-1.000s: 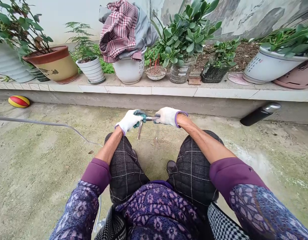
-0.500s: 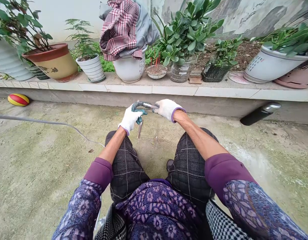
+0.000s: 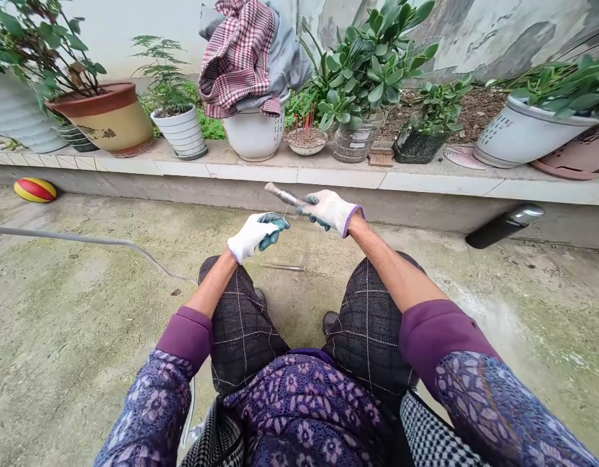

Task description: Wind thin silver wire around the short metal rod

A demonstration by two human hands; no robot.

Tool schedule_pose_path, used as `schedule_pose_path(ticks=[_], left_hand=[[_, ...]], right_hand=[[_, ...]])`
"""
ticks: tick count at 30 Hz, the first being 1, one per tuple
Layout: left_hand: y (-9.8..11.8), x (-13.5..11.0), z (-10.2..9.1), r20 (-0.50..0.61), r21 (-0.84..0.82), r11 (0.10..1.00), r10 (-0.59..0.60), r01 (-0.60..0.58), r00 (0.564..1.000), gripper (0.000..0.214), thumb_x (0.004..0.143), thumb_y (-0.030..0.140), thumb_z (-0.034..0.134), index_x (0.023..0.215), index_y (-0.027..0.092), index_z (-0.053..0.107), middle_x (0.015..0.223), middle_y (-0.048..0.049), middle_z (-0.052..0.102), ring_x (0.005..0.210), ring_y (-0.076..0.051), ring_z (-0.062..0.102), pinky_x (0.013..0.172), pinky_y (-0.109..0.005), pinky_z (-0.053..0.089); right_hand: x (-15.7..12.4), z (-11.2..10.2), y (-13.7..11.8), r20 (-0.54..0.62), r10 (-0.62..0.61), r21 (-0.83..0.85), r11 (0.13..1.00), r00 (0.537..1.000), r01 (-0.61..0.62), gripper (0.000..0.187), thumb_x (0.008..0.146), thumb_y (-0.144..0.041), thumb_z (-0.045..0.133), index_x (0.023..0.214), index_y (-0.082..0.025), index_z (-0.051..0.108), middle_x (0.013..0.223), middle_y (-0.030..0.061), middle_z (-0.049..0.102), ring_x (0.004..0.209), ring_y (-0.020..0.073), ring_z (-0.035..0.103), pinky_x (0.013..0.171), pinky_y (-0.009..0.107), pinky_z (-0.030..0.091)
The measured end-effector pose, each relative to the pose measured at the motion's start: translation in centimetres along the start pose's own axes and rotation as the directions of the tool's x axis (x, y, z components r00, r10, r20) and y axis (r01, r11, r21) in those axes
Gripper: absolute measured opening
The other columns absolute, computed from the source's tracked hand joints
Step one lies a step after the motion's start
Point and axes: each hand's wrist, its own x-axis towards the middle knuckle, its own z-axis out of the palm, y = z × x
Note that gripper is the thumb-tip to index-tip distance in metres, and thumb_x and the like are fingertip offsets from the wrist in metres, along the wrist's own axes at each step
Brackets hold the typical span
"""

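My right hand (image 3: 328,211), in a white glove with a blue-green palm, is closed around a short stick wound with shiny wire (image 3: 286,196). The stick's bare rounded end points up and to the left. A thin strand of wire runs from the winding down to my left hand (image 3: 260,233), gloved the same way, with its fingers pinched together on the strand. Below the hands, between my knees, a thin rod (image 3: 284,266) appears level; whether it hangs from the wire or lies on the ground I cannot tell.
A tiled ledge (image 3: 338,176) with potted plants runs across ahead. A black bottle (image 3: 498,227) leans by its foot at the right. At the left, a red and yellow ball (image 3: 35,190) and a grey hose (image 3: 85,239) lie on the concrete.
My left hand has let go of the wound stick and moved slightly down, now on the wire strand. The stick's left end is uncovered. The thin rod has turned from steep to level.
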Motion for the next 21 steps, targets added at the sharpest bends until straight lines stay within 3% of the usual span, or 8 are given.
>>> schedule_pose_path(ticks=[4,7,10,13,17,19,21], left_hand=[[-0.1,-0.6,-0.5,0.014,0.028,1.0,0.008,-0.008,1.0,0.023,0.078,0.033,0.072,0.089,0.013,0.074,0.051,0.0031,0.055,0.034,-0.005,0.036,0.033,-0.02,0.022],[-0.5,-0.5,-0.5,-0.008,0.045,0.999,-0.008,0.008,1.0,0.023,0.077,0.033,0.074,0.088,0.013,0.073,0.052,0.0026,0.057,0.034,-0.005,0.038,0.033,-0.02,0.024],[-1.1,0.1,-0.5,-0.017,0.094,0.994,-0.048,0.049,0.999,0.02,0.079,0.032,0.073,0.087,0.013,0.073,0.052,0.0021,0.058,0.033,-0.006,0.039,0.033,-0.02,0.027],[-1.3,0.4,-0.6,-0.034,0.173,0.983,-0.061,0.066,0.998,0.013,0.081,0.024,0.068,0.087,0.014,0.072,0.054,0.002,0.06,0.035,-0.006,0.042,0.035,-0.019,0.029],[-1.6,0.3,-0.9,0.036,0.294,0.954,-0.071,0.058,0.997,0.009,0.074,0.015,0.064,0.079,0.013,0.071,0.056,0.0027,0.059,0.042,-0.007,0.046,0.04,-0.018,0.033],[-1.9,0.2,-0.8,0.028,0.334,0.939,-0.094,0.08,0.995,0.009,0.07,0.016,0.065,0.076,0.013,0.072,0.056,0.0034,0.057,0.045,-0.007,0.046,0.042,-0.018,0.034],[-2.4,0.2,-0.6,-0.014,0.36,0.925,-0.126,0.123,0.992,0.011,0.067,0.017,0.068,0.076,0.013,0.074,0.056,0.003,0.058,0.046,-0.008,0.045,0.042,-0.019,0.033]], right_hand=[[0.4,0.2,-0.3,0.013,-0.007,-0.083,0.997,1.0,0.008,0.021,0.089,-0.038,0.066,0.087,-0.018,0.065,0.06,-0.0027,0.054,0.041,0.0069,0.044,0.037,0.019,0.034],[0.0,0.0,-0.5,0.043,0.026,0.047,0.998,0.999,-0.028,0.024,0.089,-0.04,0.068,0.091,-0.016,0.066,0.06,-0.0028,0.055,0.04,0.0072,0.043,0.035,0.02,0.036],[-0.9,-0.3,-0.6,0.15,-0.003,0.212,0.977,0.989,-0.029,0.03,0.087,-0.044,0.071,0.095,-0.015,0.067,0.059,-0.0033,0.055,0.039,0.0067,0.041,0.033,0.02,0.037],[-2.0,-0.6,-0.2,0.335,-0.114,0.286,0.958,0.936,0.014,0.038,0.082,-0.049,0.075,0.099,-0.015,0.069,0.058,-0.0044,0.054,0.039,0.0062,0.041,0.032,0.018,0.037],[-3.2,-0.5,0.6,0.547,-0.112,0.169,0.985,0.83,0.022,0.038,0.076,-0.048,0.08,0.093,-0.015,0.072,0.058,-0.0035,0.055,0.041,0.0075,0.045,0.032,0.019,0.037],[-3.5,-0.1,0.9,0.563,-0.037,0.045,0.999,0.825,0.013,0.036,0.073,-0.046,0.084,0.089,-0.016,0.074,0.059,-0.002,0.058,0.044,0.0103,0.051,0.034,0.02,0.039],[-3.6,0.5,1.1,0.527,0.025,-0.044,0.999,0.85,-0.001,0.035,0.077,-0.045,0.084,0.092,-0.015,0.074,0.07,0.0013,0.066,0.056,0.0149,0.062,0.044,0.022,0.048]])
